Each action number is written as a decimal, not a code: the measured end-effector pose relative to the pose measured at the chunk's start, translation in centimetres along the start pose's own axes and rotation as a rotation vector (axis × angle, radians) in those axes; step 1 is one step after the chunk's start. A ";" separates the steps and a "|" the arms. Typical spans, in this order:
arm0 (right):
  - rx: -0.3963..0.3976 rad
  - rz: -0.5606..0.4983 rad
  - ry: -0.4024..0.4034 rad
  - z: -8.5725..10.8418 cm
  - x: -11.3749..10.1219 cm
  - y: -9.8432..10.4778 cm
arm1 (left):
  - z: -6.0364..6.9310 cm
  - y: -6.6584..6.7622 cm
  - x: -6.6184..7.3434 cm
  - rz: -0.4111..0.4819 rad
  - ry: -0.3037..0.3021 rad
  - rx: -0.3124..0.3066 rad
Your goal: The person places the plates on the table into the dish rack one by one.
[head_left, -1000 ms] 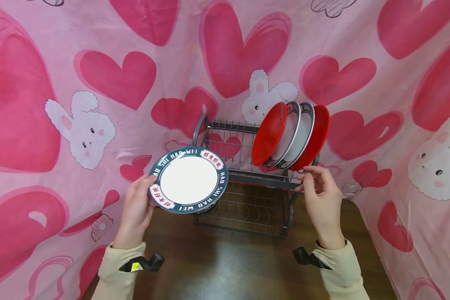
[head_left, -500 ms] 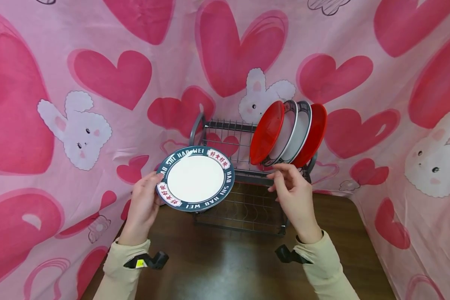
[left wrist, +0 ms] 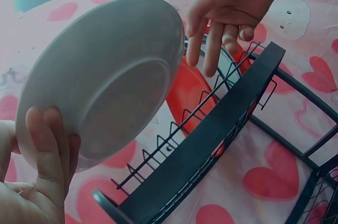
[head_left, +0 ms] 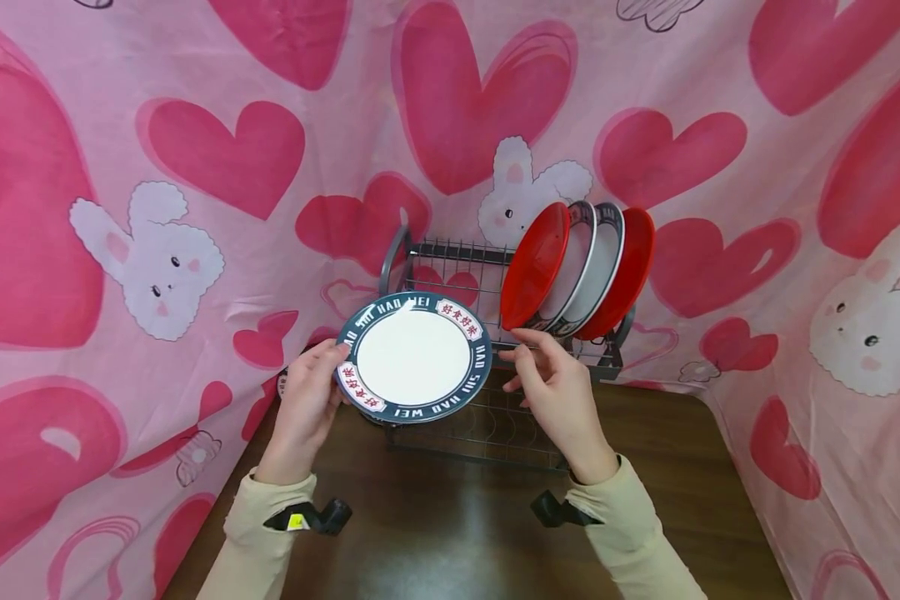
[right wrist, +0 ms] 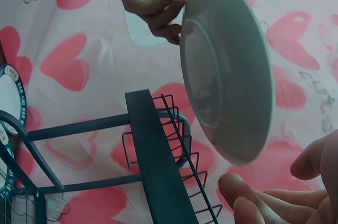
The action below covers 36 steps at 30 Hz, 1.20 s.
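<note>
My left hand [head_left: 306, 408] pinches the left rim of a white plate [head_left: 412, 358] with a dark teal lettered border. The plate is held in the air before the front of a dark dish rack [head_left: 450, 250]. Its plain pale underside [left wrist: 105, 76] fills much of the left wrist view, fingers spread beneath it. My right hand [head_left: 555, 396] is just right of the plate's rim, fingers loosely bent and holding nothing. In the right wrist view a small gap shows between its fingertips [right wrist: 229, 182] and the plate.
On the rack's upper tier, to the right, stand a red plate [head_left: 536, 267], two white plates with dark patterned rims [head_left: 598, 267] and another red plate [head_left: 633, 267]. More teal-rimmed plates [right wrist: 10, 94] sit low at the left edge of the right wrist view. A wooden tabletop [head_left: 450, 533] lies in front.
My left hand has carried the plate to the right. My right hand has moved left from the rack's right end and come close to the plate's right rim.
</note>
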State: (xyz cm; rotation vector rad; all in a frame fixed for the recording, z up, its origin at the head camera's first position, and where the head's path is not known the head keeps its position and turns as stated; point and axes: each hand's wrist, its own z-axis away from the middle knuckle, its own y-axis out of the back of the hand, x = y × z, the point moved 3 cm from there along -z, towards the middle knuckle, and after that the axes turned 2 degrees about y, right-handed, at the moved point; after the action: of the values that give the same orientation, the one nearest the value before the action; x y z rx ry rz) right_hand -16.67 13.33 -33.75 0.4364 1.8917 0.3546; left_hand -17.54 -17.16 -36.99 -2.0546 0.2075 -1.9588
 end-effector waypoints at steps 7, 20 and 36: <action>-0.033 -0.028 -0.042 -0.1 -0.3 -0.9 | -0.1 -0.7 -0.5 0.008 -0.011 -0.034; -0.080 -0.173 -0.108 -0.3 -0.2 -1.6 | -0.3 -2.3 -1.1 -0.017 -0.046 -0.078; -0.028 -0.316 -0.111 -0.8 -0.6 -0.8 | -0.4 -3.4 -1.5 -0.063 -0.077 -0.107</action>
State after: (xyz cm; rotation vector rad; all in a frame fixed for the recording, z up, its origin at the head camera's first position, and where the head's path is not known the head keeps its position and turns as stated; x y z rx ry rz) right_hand -17.32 12.27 -33.34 0.1312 1.8095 0.1430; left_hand -18.38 -13.57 -37.36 -2.2257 0.2386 -1.9389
